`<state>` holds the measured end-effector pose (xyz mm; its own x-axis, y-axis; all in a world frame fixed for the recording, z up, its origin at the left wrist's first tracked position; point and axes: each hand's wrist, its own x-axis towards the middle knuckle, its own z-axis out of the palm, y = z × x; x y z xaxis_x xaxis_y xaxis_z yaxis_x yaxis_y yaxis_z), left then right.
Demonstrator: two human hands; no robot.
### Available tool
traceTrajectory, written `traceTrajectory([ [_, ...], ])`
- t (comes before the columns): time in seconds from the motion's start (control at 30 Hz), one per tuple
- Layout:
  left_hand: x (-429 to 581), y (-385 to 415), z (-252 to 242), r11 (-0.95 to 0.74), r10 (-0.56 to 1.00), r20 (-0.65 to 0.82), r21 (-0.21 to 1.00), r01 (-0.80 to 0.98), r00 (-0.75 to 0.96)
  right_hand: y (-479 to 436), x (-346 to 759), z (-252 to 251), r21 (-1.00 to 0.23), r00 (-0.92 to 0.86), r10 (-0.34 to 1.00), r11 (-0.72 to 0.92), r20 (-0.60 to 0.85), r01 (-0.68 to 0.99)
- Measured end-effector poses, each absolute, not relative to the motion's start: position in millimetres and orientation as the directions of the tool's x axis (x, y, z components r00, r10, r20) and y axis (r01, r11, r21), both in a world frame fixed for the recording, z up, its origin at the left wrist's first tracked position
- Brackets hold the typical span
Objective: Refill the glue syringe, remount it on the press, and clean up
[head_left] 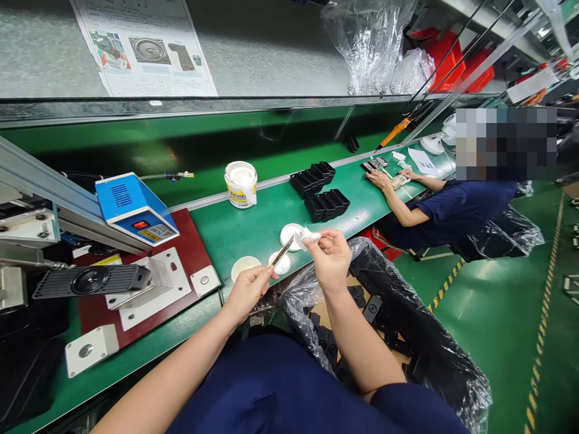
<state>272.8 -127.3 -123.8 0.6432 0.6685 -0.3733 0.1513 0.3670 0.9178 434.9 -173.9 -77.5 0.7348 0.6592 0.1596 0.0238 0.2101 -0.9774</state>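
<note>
Pinched in my left hand (pixel 250 291) is a slim tool like a small brush (pixel 281 252), its narrow end up and to the right. My right hand (pixel 332 260) has its fingers closed on a crumpled white tissue (pixel 309 239), close to the tool's tip; whether they touch I cannot tell. Beneath and behind the hands sit a white round dish (pixel 289 234), a second small white dish (pixel 281 266) and a shallow dish of pale liquid (pixel 245 264). An open white tub (pixel 241 185) stands behind them on the green bench (pixel 208 226).
Black trays or holders (pixel 326 205) stand right of the tub. A blue-cased machine (pixel 131 208) with a black speaker-like part (pixel 90 280) occupies the left. Below right, a plastic-lined bin (pixel 434 355) holds black parts. A co-worker (pixel 465 208) handles pieces farther along.
</note>
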Motion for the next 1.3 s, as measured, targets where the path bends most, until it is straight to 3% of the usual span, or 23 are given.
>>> traceTrajectory([
  [0.1,274.4,-127.9,-119.0,0.408,0.648,-0.394,0.902,0.14,0.651,-178.4,424.7,-80.6,-0.962,0.644,0.715,0.193,0.273,0.194],
  [0.23,275.2,-129.9,-115.0,0.502,0.599,-0.441,0.857,0.116,0.668,-175.7,427.6,-89.6,-0.937,0.581,0.755,0.128,0.304,0.324],
  [0.43,272.6,-132.5,-115.1,0.56,0.563,-0.482,0.82,0.119,0.672,-162.6,450.5,-93.9,-0.919,0.734,0.554,0.207,0.393,0.336],
  [0.53,271.6,-132.5,-113.8,0.572,0.559,-0.48,0.814,0.105,0.676,-158.4,453.0,-94.2,-0.947,0.821,0.485,0.255,0.301,0.196],
  [0.6,271.6,-132.1,-113.9,0.575,0.553,-0.477,0.812,0.101,0.683,-157.4,447.6,-95.0,-0.972,0.815,0.57,0.233,0.107,-0.036],
  [0.7,272.1,-130.8,-117.2,0.558,0.551,-0.471,0.822,0.115,0.689,-157.9,435.6,-95.4,-0.883,0.595,0.767,0.082,-0.24,-0.462],
  [0.77,272.2,-129.9,-121.2,0.53,0.562,-0.464,0.838,0.134,0.685,-158.2,432.4,-94.4,-0.787,0.446,0.819,-0.01,-0.361,-0.617],
  [0.83,271.9,-129.3,-125.5,0.5,0.577,-0.458,0.853,0.151,0.676,-157.8,436.4,-92.9,-0.741,0.424,0.815,-0.009,-0.394,-0.671],
  [1.03,269.3,-127.3,-130.1,0.505,0.593,-0.45,0.854,0.127,0.668,-159.6,462.6,-93.7,-0.761,0.63,0.695,0.184,-0.346,-0.622],
  [1.3,270.0,-118.0,-128.7,0.328,0.684,-0.351,0.931,0.161,0.639,-173.9,449.5,-108.4,-0.756,0.606,0.687,0.125,-0.402,-0.643],
])
